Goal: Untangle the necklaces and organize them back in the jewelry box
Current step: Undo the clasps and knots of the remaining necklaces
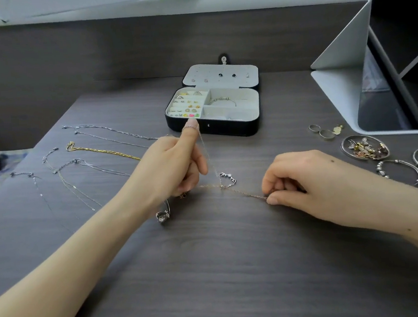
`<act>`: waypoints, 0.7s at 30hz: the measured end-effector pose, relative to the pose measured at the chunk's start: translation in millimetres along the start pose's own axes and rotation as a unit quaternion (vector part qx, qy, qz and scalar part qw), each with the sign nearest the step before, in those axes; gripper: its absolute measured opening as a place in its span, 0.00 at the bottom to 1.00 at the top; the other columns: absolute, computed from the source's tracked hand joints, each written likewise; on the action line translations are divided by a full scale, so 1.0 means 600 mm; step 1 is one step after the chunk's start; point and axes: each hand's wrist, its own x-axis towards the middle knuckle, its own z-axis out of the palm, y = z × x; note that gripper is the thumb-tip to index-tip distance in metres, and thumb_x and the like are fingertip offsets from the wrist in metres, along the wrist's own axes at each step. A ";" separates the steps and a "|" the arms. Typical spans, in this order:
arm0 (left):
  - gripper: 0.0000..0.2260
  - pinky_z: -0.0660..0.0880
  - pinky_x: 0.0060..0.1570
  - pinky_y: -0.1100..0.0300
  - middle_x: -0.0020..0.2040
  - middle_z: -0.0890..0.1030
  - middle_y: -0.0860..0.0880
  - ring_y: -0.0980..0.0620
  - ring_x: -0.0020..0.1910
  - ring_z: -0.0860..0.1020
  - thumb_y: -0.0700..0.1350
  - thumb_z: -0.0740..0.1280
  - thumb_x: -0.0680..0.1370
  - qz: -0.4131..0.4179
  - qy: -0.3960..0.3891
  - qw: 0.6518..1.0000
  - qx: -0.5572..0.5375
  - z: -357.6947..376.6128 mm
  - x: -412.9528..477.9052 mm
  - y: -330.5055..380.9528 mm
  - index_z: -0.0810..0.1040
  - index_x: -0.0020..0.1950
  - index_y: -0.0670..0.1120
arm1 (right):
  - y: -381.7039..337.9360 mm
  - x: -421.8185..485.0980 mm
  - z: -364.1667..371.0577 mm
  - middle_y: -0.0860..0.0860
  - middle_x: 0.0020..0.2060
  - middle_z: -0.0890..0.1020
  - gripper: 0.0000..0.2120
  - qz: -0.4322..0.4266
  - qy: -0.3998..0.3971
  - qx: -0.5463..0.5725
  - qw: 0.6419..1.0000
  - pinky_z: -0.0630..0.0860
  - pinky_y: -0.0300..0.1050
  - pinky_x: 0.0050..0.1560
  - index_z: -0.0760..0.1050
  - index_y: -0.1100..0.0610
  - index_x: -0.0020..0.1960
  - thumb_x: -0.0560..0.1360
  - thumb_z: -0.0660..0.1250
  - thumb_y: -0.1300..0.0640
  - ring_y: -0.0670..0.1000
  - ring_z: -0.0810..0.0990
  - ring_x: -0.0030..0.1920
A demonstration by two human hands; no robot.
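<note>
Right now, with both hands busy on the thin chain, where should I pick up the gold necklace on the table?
Pinch the gold necklace at its bunched far-left end, coming from above on the left. It lies straight and flat, apart from the silver chains beside it, and its other end disappears behind the left hand.

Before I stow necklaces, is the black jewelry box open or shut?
Open: the black jewelry box has its lid back, compartments exposed.
</note>
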 end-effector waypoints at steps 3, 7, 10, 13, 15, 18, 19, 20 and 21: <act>0.29 0.59 0.19 0.68 0.18 0.67 0.47 0.49 0.20 0.62 0.59 0.49 0.81 -0.009 -0.001 1.000 -0.004 0.001 0.000 0.001 0.72 0.32 0.40 | -0.002 -0.004 -0.008 0.43 0.33 0.76 0.03 0.004 0.019 0.038 0.999 0.69 0.31 0.38 0.78 0.50 0.40 0.71 0.71 0.55 0.43 0.75 0.38; 0.29 0.59 0.19 0.69 0.18 0.68 0.47 0.51 0.18 0.62 0.59 0.49 0.81 -0.018 -0.007 1.000 -0.010 0.002 -0.001 0.002 0.72 0.31 0.40 | -0.009 -0.003 -0.023 0.47 0.31 0.80 0.03 0.015 0.052 0.178 0.983 0.71 0.33 0.33 0.78 0.51 0.38 0.70 0.71 0.57 0.42 0.74 0.30; 0.29 0.58 0.19 0.69 0.18 0.68 0.47 0.52 0.18 0.61 0.59 0.49 0.81 -0.019 -0.014 1.000 -0.011 0.004 -0.002 0.003 0.72 0.31 0.41 | -0.016 -0.002 -0.030 0.49 0.31 0.81 0.03 0.022 0.070 0.274 0.959 0.75 0.37 0.35 0.78 0.54 0.38 0.70 0.71 0.60 0.44 0.78 0.31; 0.29 0.58 0.19 0.68 0.17 0.68 0.46 0.52 0.17 0.61 0.59 0.49 0.81 -0.015 -0.020 1.000 -0.012 0.005 -0.003 0.004 0.72 0.31 0.40 | -0.024 -0.001 -0.030 0.52 0.32 0.82 0.02 0.021 0.093 0.335 0.937 0.75 0.36 0.32 0.78 0.56 0.39 0.70 0.70 0.60 0.45 0.80 0.31; 0.29 0.58 0.19 0.69 0.17 0.68 0.46 0.52 0.17 0.60 0.59 0.49 0.81 -0.013 -0.025 1.000 -0.012 0.005 -0.004 0.005 0.72 0.31 0.40 | -0.030 -0.001 -0.030 0.53 0.33 0.82 0.04 0.016 0.110 0.371 0.922 0.75 0.37 0.31 0.78 0.58 0.39 0.68 0.69 0.57 0.45 0.79 0.31; 0.29 0.58 0.19 0.70 0.18 0.69 0.46 0.53 0.16 0.61 0.59 0.49 0.81 -0.006 -0.032 0.999 -0.008 0.007 -0.006 0.005 0.73 0.32 0.40 | -0.039 0.000 -0.031 0.52 0.32 0.81 0.07 0.012 0.130 0.417 0.899 0.74 0.36 0.29 0.77 0.60 0.40 0.66 0.68 0.57 0.45 0.78 0.29; 0.30 0.58 0.19 0.70 0.18 0.69 0.46 0.53 0.16 0.61 0.59 0.49 0.81 -0.002 -0.035 0.999 -0.005 0.008 -0.006 0.005 0.73 0.32 0.40 | -0.041 0.000 -0.031 0.52 0.31 0.81 0.07 0.009 0.136 0.429 0.893 0.74 0.37 0.29 0.77 0.61 0.40 0.66 0.68 0.58 0.45 0.77 0.29; 0.30 0.58 0.19 0.70 0.18 0.69 0.46 0.53 0.17 0.61 0.59 0.49 0.81 0.002 -0.039 0.999 -0.002 0.008 -0.006 0.005 0.73 0.32 0.39 | -0.043 0.000 -0.032 0.53 0.31 0.81 0.07 0.008 0.141 0.443 0.885 0.74 0.37 0.29 0.77 0.61 0.40 0.66 0.68 0.58 0.46 0.77 0.28; 0.31 0.59 0.19 0.70 0.18 0.69 0.46 0.53 0.17 0.61 0.59 0.49 0.81 0.004 -0.045 0.999 0.000 0.009 -0.006 0.005 0.74 0.32 0.39 | -0.044 0.001 -0.032 0.53 0.31 0.81 0.07 0.008 0.146 0.458 0.877 0.73 0.37 0.29 0.77 0.62 0.41 0.65 0.68 0.58 0.46 0.77 0.28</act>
